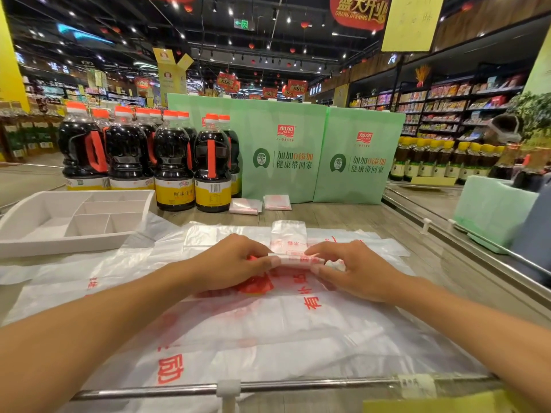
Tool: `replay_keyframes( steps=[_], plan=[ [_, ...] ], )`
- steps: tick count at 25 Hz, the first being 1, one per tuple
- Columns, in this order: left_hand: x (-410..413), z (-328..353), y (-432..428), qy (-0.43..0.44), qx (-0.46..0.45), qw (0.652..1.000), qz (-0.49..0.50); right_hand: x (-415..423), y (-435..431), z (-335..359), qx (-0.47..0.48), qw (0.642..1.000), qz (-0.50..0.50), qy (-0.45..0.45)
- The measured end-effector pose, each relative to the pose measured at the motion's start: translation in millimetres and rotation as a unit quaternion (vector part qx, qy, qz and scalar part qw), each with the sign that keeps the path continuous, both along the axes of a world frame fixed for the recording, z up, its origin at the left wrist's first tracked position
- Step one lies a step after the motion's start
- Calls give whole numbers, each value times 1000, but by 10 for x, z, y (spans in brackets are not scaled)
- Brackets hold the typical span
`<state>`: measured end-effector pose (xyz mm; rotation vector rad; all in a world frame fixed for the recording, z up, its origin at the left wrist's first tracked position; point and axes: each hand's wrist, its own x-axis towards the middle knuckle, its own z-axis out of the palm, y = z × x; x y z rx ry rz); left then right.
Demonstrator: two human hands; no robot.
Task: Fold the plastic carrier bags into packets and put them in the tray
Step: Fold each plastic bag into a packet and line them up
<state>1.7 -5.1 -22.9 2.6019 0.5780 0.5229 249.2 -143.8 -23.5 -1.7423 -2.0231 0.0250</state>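
1. Head view: the left hand point(232, 263) and right hand point(354, 271) meet at the middle of the counter point(343, 216). Each has its fingers curled, pinching 1 end of a partly folded carrier bag point(295, 259). The bag's unfolded end lies flat, pointing away from the person.
2. This bag rests on a spread pile of flat white bags point(268, 329) with red print.
3. The white divided tray point(44, 245) sits at the left, just beside the pile and well apart from both hands.
4. 2 folded packets point(246, 206) lie side by side beyond the pile, just in front of green display boxes point(283, 162) and beside dark bottles point(176, 162) with orange caps.
5. A metal rail point(298, 386) runs along the counter's near edge.
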Motion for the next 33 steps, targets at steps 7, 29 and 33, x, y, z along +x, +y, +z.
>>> replay_keyframes(
  steps=[7, 29, 33],
  plan=[
    [43, -1, -27, -67, -52, 996, 4, -13, 108, -39, 43, 995, -33, 82],
    [165, -149, 52, 222, 61, 966, 119, 9, 200, -145, -125, 982, -90, -111],
    [145, -175, 161, 302, 49, 946, 105, 41, 168, -126, -219, 962, -80, -141]
  ],
)
